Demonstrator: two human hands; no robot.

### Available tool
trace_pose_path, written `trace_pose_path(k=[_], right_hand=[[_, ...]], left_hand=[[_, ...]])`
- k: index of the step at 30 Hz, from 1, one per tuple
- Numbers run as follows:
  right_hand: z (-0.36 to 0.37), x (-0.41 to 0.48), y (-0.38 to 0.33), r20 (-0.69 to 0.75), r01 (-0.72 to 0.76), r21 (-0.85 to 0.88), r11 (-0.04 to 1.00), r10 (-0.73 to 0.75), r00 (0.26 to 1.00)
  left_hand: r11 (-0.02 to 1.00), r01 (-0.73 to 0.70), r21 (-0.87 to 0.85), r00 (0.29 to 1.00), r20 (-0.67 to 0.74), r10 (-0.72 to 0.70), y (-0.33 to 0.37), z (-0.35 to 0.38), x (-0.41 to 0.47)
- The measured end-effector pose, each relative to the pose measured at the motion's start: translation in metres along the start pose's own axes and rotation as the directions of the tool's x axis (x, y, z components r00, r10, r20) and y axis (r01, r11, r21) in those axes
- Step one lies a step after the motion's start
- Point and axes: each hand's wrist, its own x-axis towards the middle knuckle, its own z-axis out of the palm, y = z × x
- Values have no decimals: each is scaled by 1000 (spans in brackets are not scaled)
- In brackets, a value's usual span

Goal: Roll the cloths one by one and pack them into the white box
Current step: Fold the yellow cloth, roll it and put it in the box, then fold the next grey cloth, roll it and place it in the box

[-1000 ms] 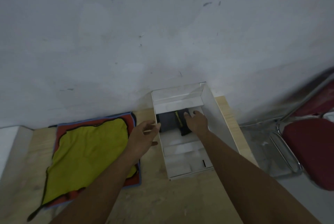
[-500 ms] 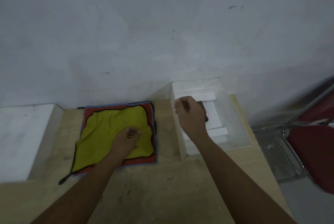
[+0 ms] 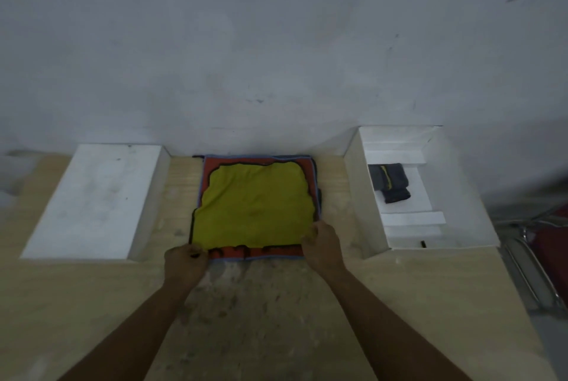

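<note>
Left of the open white cardboard box (image 3: 461, 196), on the pale wooden tabletop (image 3: 276, 319): a flat stack of square cloths, topped by a yellow-green microfibre cloth with a black hem (image 3: 255, 205). Beneath it, showing only as a border, an orange-red cloth (image 3: 230, 253).

Gripping the yellow-green cloth's near corner farthest from the box: the left hand (image 3: 184, 264), fingers curled and pinching the black hem. Closed on the near corner closer to the box: the right hand (image 3: 322, 245), fingers bent over the cloth's edge. Both bare forearms reaching in from the bottom of the view.

Inside the box, in its far half and close to its left wall: one rolled dark grey cloth with a yellow stripe (image 3: 388, 181), lying on the white floor between white inner strips.

Farther left of the box, beyond the stack: a flat white rectangular block (image 3: 92, 202), resting on the same tabletop. Behind the box, a blotchy grey-white wall (image 3: 276, 42). Right of the box, off the tabletop: the chrome tubing and dark red seat of a chair (image 3: 553, 254), partly cut off by the frame.
</note>
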Motion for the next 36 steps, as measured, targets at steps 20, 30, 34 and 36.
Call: trace_pose_path(k=[20,30,34,36], right_hand=[[14,14,-11,-290,-68,71,995,85,953],[-6,-27,-23,-355,140,421,896,20,935],[-13,-59,-11,-209,86,552,829,38,977],[-11,-79,-1,-110,-5,600,800,89,990]], left_hand=[[994,56,-90,993,104,-47,-20,-17,39],[705,185,-684,961,276,15,-17,-45,9],[637,180,-750,969,248,18,-36,-53,-13],[642,175,-747,972,234,7,-50,-56,-26]])
